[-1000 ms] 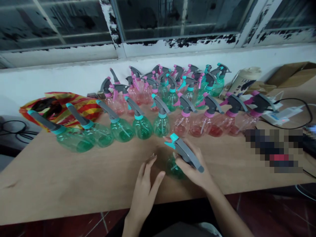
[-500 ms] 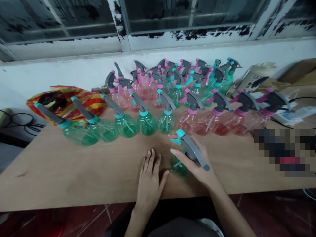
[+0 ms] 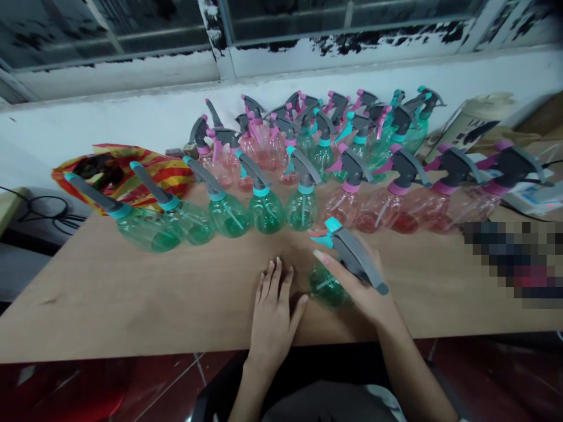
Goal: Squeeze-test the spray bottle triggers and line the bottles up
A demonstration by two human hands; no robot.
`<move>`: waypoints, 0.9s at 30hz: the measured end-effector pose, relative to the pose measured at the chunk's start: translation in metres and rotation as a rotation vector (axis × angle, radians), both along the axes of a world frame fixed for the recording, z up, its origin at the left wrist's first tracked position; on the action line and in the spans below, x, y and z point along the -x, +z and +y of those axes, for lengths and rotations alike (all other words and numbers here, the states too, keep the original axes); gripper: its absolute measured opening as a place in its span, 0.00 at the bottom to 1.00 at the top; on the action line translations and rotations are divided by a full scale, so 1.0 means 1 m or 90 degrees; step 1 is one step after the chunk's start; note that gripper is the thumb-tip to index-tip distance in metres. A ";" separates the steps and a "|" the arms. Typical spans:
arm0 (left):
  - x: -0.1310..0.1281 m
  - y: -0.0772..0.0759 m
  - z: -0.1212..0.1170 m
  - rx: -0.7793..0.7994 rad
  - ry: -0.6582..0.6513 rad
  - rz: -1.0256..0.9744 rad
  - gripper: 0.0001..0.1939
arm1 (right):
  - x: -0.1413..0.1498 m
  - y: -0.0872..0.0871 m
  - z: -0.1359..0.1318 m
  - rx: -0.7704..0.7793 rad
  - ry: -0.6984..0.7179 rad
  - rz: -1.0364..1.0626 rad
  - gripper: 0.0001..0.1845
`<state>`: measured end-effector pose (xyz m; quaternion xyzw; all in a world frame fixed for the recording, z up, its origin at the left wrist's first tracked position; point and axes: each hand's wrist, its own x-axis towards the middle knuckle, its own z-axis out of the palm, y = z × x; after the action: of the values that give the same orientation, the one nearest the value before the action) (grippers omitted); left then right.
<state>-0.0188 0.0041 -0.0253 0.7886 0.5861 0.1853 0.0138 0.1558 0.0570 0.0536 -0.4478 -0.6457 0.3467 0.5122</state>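
A green spray bottle (image 3: pixel 328 286) with a grey and teal trigger head (image 3: pixel 352 255) stands on the wooden table (image 3: pixel 132 293) near its front edge. My right hand (image 3: pixel 356 281) is wrapped round the bottle's neck, under the trigger head. Just left of the bottle, my left hand (image 3: pixel 273 316) lies flat on the table with fingers stretched out, holding nothing. Behind them runs a row of green spray bottles (image 3: pixel 264 208) on the left and pink ones (image 3: pixel 396 205) on the right.
Several more pink and green spray bottles (image 3: pixel 316 129) crowd the back by the white wall. A red and yellow striped bag (image 3: pixel 132 176) lies at the back left. A white container (image 3: pixel 475 123), cables and a power strip (image 3: pixel 536 196) sit at the right.
My left hand has slid forward and flattened on the table beside the bottle. My right hand has kept its hold on the bottle. The camera has shifted slightly.
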 end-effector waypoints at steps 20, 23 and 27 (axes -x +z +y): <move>0.006 -0.008 0.000 -0.033 -0.022 0.015 0.29 | 0.003 -0.003 -0.011 -0.031 -0.040 0.013 0.12; 0.006 -0.008 -0.001 -0.033 -0.022 0.015 0.29 | 0.004 -0.004 -0.010 -0.039 -0.050 0.008 0.14; 0.006 -0.009 -0.001 -0.033 -0.022 0.021 0.30 | 0.005 0.000 -0.009 -0.022 -0.059 0.005 0.12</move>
<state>-0.0247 0.0031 -0.0342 0.8017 0.5675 0.1873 -0.0131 0.1508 0.0479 0.0541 -0.4670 -0.6282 0.3133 0.5377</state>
